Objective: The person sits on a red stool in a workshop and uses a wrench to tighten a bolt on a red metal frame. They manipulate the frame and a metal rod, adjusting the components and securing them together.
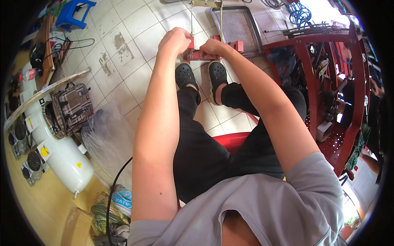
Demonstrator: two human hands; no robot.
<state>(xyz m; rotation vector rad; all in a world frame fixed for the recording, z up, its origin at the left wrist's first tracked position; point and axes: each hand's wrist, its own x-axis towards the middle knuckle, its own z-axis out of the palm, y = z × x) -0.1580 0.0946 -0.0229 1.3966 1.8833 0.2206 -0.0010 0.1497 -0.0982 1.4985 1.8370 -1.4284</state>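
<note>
On the tiled floor just beyond my feet stands a low red metal frame (204, 57), with a red block at its right side and two thin upright metal rods rising from it. My left hand (175, 41) is closed at the frame's left end, beside the left rod (191, 20). Curled over the frame's middle bar is my right hand (215, 47), below the right rod (221, 24). My fingertips are partly hidden, so any small piece between them does not show. Black clogs (186, 75) are on my feet, close to the frame.
A shallow metal tray (238, 26) lies right of the frame. A red metal rack (314, 82) with tools and cables stands at the right. On the left are a blue stool (74, 15), a plaid bag (73, 107), a white tank (61, 151) and clear plastic sheeting (108, 135).
</note>
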